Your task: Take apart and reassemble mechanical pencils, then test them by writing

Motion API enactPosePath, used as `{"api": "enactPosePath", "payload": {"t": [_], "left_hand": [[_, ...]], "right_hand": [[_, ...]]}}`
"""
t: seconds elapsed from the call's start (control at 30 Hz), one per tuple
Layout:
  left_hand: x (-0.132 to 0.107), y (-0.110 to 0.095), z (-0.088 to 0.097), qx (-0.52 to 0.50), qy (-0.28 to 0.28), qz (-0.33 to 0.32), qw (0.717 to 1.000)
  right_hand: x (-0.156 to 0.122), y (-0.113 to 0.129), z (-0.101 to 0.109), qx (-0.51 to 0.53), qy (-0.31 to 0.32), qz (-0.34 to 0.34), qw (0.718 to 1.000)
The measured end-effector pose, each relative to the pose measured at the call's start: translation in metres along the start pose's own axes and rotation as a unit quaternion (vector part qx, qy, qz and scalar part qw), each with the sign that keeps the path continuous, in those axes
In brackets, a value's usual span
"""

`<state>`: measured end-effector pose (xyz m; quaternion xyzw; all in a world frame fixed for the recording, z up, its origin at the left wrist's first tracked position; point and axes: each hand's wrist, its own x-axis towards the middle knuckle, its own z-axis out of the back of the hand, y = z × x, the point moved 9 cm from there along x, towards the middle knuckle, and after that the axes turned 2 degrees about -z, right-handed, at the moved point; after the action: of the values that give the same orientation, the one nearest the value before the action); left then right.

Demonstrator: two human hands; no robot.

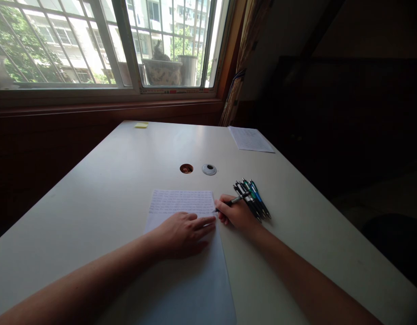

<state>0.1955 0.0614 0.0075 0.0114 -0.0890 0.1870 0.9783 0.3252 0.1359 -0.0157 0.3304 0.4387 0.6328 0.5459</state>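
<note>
Fingers (223,216) of the right hand (240,215) pinch a slim black-and-silver pen (236,199), its long axis slanting up and rightward from its tip at the right edge of a white rectangular paper sheet (194,284), where the left hand (179,231) lies, fingers slightly spread.

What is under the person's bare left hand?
A white paper sheet with rows of handwriting shows around the left hand; whatever is directly beneath the palm is covered.
</note>
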Motion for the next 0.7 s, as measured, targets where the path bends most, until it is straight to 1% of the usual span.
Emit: {"api": "enactPosePath", "payload": {"t": [0.37, 0.53, 0.7], "left_hand": [[-0.0005, 0.0009, -0.0023, -0.008, 0.005, 0.000, 1.000], [-0.0006, 0.0011, -0.0031, -0.006, 0.003, 0.002, 1.000], [0.0000, 0.0010, -0.0020, -0.002, 0.011, 0.004, 1.000]], "right_hand": [[-0.0005, -0.0011, 0.0017, -0.011, -0.008, 0.000, 1.000], [-0.0008, -0.0016, 0.0006, -0.003, 0.003, 0.000, 1.000], [-0.0007, -0.0041, 0.0045, -0.009, -0.012, -0.004, 1.000]]}}
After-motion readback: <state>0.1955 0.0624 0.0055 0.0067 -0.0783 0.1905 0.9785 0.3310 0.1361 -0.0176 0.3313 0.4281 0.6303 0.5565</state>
